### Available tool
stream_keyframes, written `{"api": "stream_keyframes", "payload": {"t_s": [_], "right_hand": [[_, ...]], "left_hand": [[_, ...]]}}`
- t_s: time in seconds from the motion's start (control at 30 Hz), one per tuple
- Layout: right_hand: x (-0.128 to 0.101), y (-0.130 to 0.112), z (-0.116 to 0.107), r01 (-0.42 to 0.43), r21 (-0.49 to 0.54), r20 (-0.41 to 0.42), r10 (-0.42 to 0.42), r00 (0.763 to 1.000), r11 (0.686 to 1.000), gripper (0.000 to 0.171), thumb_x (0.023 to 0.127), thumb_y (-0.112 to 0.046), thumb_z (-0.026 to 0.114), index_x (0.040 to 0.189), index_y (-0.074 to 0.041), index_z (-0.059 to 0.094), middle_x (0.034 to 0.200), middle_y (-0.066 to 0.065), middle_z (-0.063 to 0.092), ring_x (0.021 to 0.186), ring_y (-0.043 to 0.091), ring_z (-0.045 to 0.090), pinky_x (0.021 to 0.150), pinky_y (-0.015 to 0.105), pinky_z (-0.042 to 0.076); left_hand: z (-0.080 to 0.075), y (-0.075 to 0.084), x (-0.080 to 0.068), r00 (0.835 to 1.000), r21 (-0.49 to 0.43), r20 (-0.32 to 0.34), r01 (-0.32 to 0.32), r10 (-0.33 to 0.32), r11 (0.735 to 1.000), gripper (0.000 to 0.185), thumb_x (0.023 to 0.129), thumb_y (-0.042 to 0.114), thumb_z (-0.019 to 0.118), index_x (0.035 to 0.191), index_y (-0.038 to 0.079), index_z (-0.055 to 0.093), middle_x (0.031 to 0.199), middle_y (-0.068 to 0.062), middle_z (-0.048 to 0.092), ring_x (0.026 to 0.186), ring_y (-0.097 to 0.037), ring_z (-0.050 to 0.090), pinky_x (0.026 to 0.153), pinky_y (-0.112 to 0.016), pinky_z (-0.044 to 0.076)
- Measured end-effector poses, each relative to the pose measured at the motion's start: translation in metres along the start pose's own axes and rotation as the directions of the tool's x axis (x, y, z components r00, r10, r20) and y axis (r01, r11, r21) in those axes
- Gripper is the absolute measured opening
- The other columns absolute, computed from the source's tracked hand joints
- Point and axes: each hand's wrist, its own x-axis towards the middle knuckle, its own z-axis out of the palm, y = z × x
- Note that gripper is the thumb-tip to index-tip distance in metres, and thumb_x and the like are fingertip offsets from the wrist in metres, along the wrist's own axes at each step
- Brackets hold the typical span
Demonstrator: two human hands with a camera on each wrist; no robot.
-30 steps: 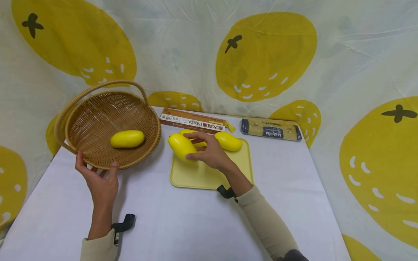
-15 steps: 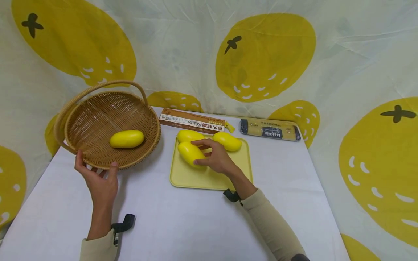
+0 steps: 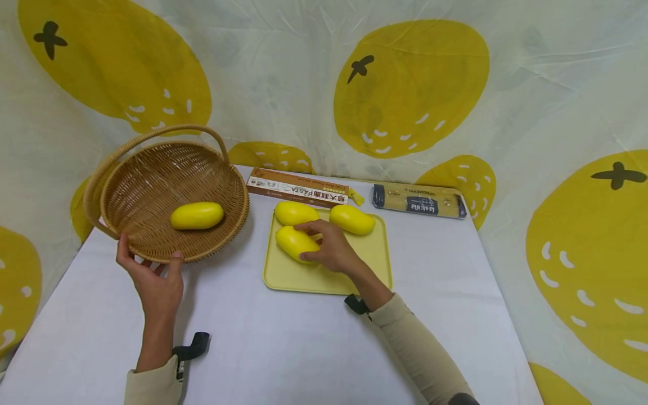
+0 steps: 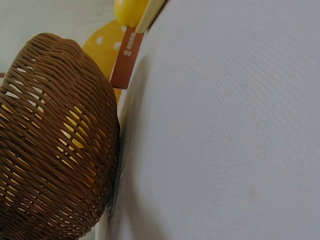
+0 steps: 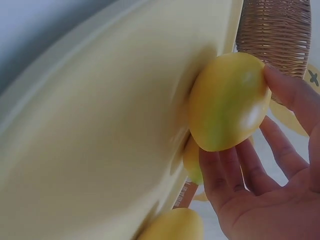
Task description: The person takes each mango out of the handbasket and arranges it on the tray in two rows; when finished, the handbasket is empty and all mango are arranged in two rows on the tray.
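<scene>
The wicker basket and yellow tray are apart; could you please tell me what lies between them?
In the head view, only bare white tablecloth, partly shadowed, lies between the wicker basket and the yellow tray.

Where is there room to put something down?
On the table, in front of the tray between the left hand and right sleeve, or right of the tray, before the spaghetti. Crowded: the tray's back, with fruits and the right hand.
</scene>
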Motion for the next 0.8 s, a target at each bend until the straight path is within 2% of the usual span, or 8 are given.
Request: {"api": "stream_keyframes", "payload": {"t_s": [0.27,0.43,0.63,0.8], "right_hand": [[0.002,0.0,0.003,-0.017,-0.02,0.029,0.018,0.999,1.0,0.058,0.076,-0.019,0.087,0.131,-0.022,0.065,0.132,-0.006,0.063,0.116,0.017,0.059,0.095,0.041,0.054],[0.002,-0.003,0.004,-0.027,-0.004,0.053,0.027,0.998,1.0,0.059,0.078,-0.019,0.086,0.132,-0.023,0.064,0.134,-0.004,0.063,0.118,0.019,0.06,0.099,0.041,0.052],[0.002,-0.006,0.003,-0.016,0.002,0.029,0.016,0.999,1.0,0.059,0.077,-0.02,0.086,0.132,-0.022,0.065,0.132,-0.002,0.065,0.122,0.025,0.059,0.104,0.043,0.049],[0.005,-0.011,0.001,0.021,0.014,0.014,-0.021,1.0,1.0,0.058,0.079,-0.023,0.085,0.133,-0.021,0.064,0.134,-0.003,0.064,0.124,0.023,0.058,0.107,0.044,0.046]], "left_hand": [[0.0,0.009,-0.002,1.0,-0.002,0.007,0.004,-0.004,1.0,0.093,0.09,0.003,0.065,0.156,0.031,0.006,0.159,-0.004,0.018,0.135,-0.035,0.042,0.104,-0.047,0.047],[0.001,0.012,-0.004,1.0,-0.004,0.004,0.014,-0.014,1.0,0.091,0.09,0.003,0.064,0.156,0.031,0.007,0.158,-0.004,0.018,0.135,-0.036,0.042,0.105,-0.044,0.046],[0.0,0.01,-0.003,1.0,-0.002,0.002,0.008,-0.008,1.0,0.091,0.09,0.005,0.065,0.156,0.031,0.007,0.158,-0.004,0.019,0.135,-0.035,0.042,0.103,-0.044,0.047],[0.0,0.003,-0.001,1.0,0.0,-0.003,0.002,-0.002,1.0,0.092,0.09,0.004,0.065,0.156,0.031,0.008,0.158,-0.004,0.019,0.135,-0.035,0.043,0.102,-0.042,0.047]]}}
